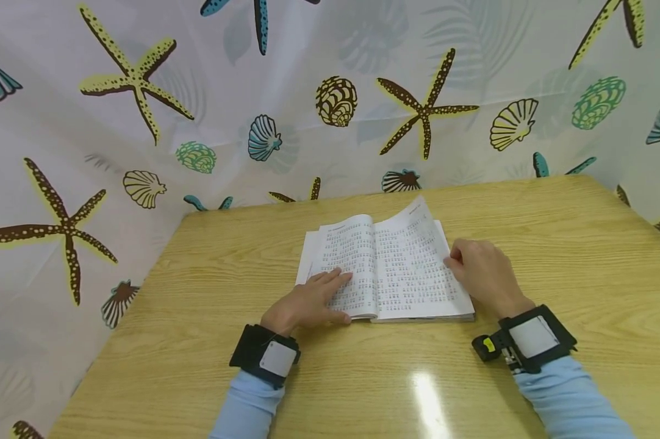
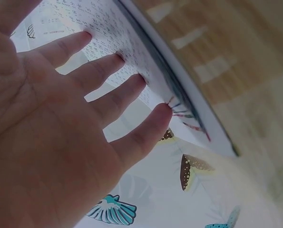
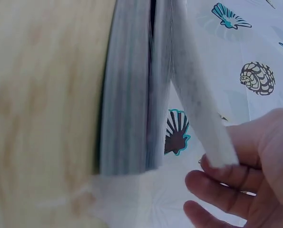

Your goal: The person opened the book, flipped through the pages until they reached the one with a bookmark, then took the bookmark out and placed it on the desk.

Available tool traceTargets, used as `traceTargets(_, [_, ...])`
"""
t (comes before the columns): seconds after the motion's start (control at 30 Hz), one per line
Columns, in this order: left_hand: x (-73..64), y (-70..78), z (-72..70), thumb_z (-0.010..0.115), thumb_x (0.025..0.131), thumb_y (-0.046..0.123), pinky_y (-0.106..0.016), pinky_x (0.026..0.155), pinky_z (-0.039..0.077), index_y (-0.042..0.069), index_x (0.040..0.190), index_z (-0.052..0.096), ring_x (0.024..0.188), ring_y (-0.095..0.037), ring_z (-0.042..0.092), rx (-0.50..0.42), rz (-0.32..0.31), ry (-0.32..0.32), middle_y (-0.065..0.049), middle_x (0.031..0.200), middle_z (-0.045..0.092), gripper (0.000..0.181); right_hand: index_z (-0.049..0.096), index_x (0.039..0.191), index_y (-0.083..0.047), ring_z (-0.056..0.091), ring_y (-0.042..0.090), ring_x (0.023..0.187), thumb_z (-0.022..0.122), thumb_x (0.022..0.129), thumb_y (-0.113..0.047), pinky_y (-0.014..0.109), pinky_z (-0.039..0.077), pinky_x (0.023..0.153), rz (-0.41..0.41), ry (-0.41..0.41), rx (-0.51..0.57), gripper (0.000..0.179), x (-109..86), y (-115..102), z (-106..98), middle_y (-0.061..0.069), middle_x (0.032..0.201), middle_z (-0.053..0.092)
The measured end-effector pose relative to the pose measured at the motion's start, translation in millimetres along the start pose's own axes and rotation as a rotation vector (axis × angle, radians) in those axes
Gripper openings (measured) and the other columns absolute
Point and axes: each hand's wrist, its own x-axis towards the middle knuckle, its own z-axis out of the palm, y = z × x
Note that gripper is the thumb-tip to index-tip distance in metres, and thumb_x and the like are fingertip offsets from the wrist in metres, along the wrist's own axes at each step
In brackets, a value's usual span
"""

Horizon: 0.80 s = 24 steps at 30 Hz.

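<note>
An open book (image 1: 412, 268) with lines of small print lies on the wooden table. My left hand (image 1: 310, 302) rests on its left page, fingers spread and fairly straight, fingertips touching the paper in the left wrist view. At the right edge, my right hand (image 1: 484, 271) pinches a page (image 3: 200, 102) that is lifted off the stack below. The far corner of that page curls upward in the head view. Beneath the lifted page, the thick block of pages (image 3: 127, 95) shows side-on in the right wrist view. The right thumb is mostly hidden there.
The wooden table (image 1: 225, 256) extends around the book on all sides. Behind it hangs a white cloth (image 1: 308, 55) printed with starfish and shells, which also runs along the left and right sides. Each wrist wears a black strap, and a light glare lies on the near tabletop.
</note>
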Motion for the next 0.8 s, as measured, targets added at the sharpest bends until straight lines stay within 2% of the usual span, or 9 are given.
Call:
traceTargets(0.33, [1.1, -0.8, 0.4, 0.077, 0.091, 0.033, -0.055, 0.121, 0.020, 0.015, 0.159, 0.035, 0.153, -0.034, 0.019, 0.000, 0.008, 0.005, -0.010, 0.166, 0.025, 0.082, 0.072, 0.091, 0.009, 0.046, 0.019, 0.052, 0.066, 0.096, -0.006, 0.029, 0.032, 0.046, -0.058, -0.016, -0.104, 0.017, -1.6, 4, 1, 0.006, 0.062, 0.051])
traceTargets(0.43, [1.2, -1.0, 0.5, 0.077, 0.091, 0.033, -0.055, 0.120, 0.020, 0.015, 0.159, 0.035, 0.152, -0.034, 0.019, -0.005, 0.008, 0.005, -0.010, 0.166, 0.025, 0.082, 0.072, 0.092, 0.009, 0.046, 0.018, 0.052, 0.066, 0.097, -0.008, 0.028, 0.032, 0.046, -0.069, -0.021, -0.074, 0.019, -0.9, 5, 1, 0.005, 0.062, 0.052])
traceTargets(0.5, [1.1, -0.8, 0.4, 0.077, 0.091, 0.033, -0.056, 0.120, 0.020, 0.015, 0.159, 0.035, 0.152, -0.034, 0.019, -0.008, 0.007, 0.005, -0.010, 0.166, 0.025, 0.082, 0.070, 0.093, 0.008, 0.048, 0.019, 0.056, 0.060, 0.102, -0.013, 0.029, 0.035, 0.049, -0.059, -0.056, 0.018, 0.025, -0.4, 4, 1, 0.005, 0.064, 0.052])
traceTargets(0.57, [1.0, -0.8, 0.3, 0.077, 0.091, 0.033, -0.056, 0.120, 0.021, 0.015, 0.159, 0.035, 0.152, -0.034, 0.019, -0.012, 0.007, 0.005, -0.010, 0.166, 0.025, 0.082, 0.069, 0.108, 0.009, 0.062, 0.026, 0.072, 0.050, 0.108, -0.019, 0.035, 0.050, 0.061, -0.055, -0.106, 0.182, 0.034, -0.3, 1, 1, 0.014, 0.078, 0.064])
traceTargets(0.6, [1.0, -0.8, 0.3, 0.077, 0.091, 0.033, -0.056, 0.120, 0.021, 0.015, 0.159, 0.035, 0.152, -0.034, 0.019, -0.011, 0.007, 0.005, -0.011, 0.166, 0.025, 0.082, 0.067, 0.116, 0.010, 0.067, 0.031, 0.086, 0.043, 0.110, -0.021, 0.040, 0.055, 0.073, -0.061, -0.139, 0.270, 0.039, -0.1, -1, 2, 0.020, 0.092, 0.069])
traceTargets(0.67, [1.0, -1.0, 0.5, 0.077, 0.091, 0.033, -0.056, 0.120, 0.022, 0.015, 0.159, 0.036, 0.152, -0.035, 0.020, -0.009, 0.008, 0.006, -0.011, 0.166, 0.026, 0.082, 0.059, 0.132, 0.010, 0.062, 0.039, 0.113, 0.033, 0.113, -0.024, 0.052, 0.052, 0.094, -0.087, -0.223, 0.411, 0.046, 0.7, -7, 4, 0.027, 0.121, 0.065])
traceTargets(0.7, [1.1, -1.1, 0.6, 0.078, 0.091, 0.033, -0.056, 0.119, 0.023, 0.015, 0.159, 0.036, 0.152, -0.035, 0.021, -0.008, 0.008, 0.006, -0.011, 0.166, 0.026, 0.082, 0.056, 0.136, 0.010, 0.060, 0.041, 0.117, 0.033, 0.113, -0.023, 0.054, 0.050, 0.097, -0.117, -0.267, 0.451, 0.046, 1.1, -11, 6, 0.028, 0.125, 0.063])
traceTargets(0.73, [1.2, -1.3, 0.7, 0.078, 0.091, 0.033, -0.056, 0.119, 0.023, 0.015, 0.159, 0.036, 0.152, -0.035, 0.021, -0.007, 0.008, 0.007, -0.011, 0.166, 0.026, 0.082, 0.054, 0.140, 0.009, 0.056, 0.043, 0.124, 0.036, 0.112, -0.022, 0.058, 0.045, 0.102, -0.150, -0.306, 0.453, 0.045, 0.8, -15, 7, 0.028, 0.134, 0.059])
traceTargets(0.8, [1.2, -1.4, 0.8, 0.078, 0.090, 0.033, -0.057, 0.119, 0.024, 0.016, 0.159, 0.037, 0.151, -0.035, 0.022, -0.004, 0.005, 0.009, -0.010, 0.165, 0.027, 0.082, 0.057, 0.139, 0.004, 0.054, 0.042, 0.124, 0.046, 0.108, -0.021, 0.058, 0.043, 0.103, -0.241, -0.365, 0.373, 0.041, 0.2, -24, 11, 0.024, 0.136, 0.059])
